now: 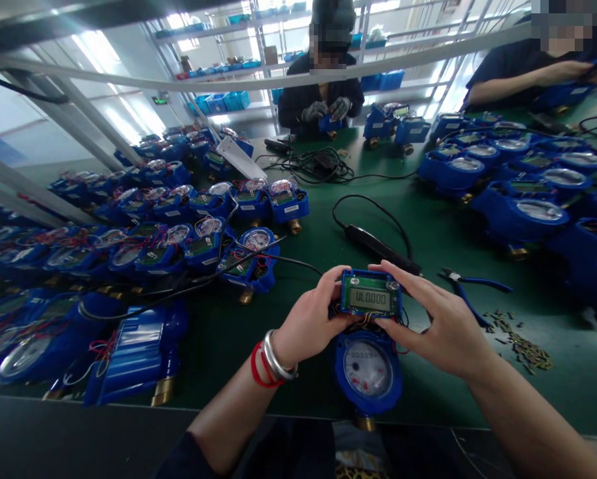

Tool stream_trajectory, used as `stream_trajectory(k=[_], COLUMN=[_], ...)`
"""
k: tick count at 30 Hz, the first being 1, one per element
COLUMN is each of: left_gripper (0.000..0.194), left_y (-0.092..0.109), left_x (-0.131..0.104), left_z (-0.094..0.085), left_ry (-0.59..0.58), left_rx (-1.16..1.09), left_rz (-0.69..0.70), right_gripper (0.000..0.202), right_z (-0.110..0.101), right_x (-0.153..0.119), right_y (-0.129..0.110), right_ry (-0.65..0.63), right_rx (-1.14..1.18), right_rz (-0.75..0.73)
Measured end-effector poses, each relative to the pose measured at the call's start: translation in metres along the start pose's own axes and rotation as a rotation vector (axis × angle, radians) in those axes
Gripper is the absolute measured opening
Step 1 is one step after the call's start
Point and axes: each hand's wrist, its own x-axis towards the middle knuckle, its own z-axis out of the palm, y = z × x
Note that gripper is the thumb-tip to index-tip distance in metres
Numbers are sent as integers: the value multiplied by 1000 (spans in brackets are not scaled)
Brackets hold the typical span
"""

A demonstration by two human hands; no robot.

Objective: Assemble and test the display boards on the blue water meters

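A blue water meter [342,372] with a round dial lies before me at the table's front edge, its brass fitting pointing toward me. At its far end is a display module [371,299], a green circuit board whose screen reads something like "UL0000". My left hand [314,318] grips the module's left side between thumb and fingers. On the other side, my right hand [435,319] holds the module's right edge, thumb below and fingers along the top. Thin coloured wires show under the board. Whether the module is seated in the housing or raised from it, I cannot tell.
Blue-handled pliers [461,286] and a pile of small screws [530,351] lie to the right. Beyond the meter rests a black corded tool [378,247]. Rows of meters [153,249] fill the left, with more meters [522,179] at right. Two people work across the green table [298,266].
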Motion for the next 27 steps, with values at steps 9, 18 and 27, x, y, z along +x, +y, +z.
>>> stream_trajectory(k=[9,18,27], left_gripper=[71,16,31], left_y=[7,19,20], left_x=[-21,-24,-22], left_z=[6,20,26], left_ry=[243,431,385], left_rx=[258,300,134], left_rz=[158,258,163], right_gripper=[67,65,63], right_z=[7,13,13], right_x=[-10,-14,-18], right_y=[2,-6,-11], right_ry=[28,90,133], right_rx=[43,4,-49], right_rz=[126,161,159])
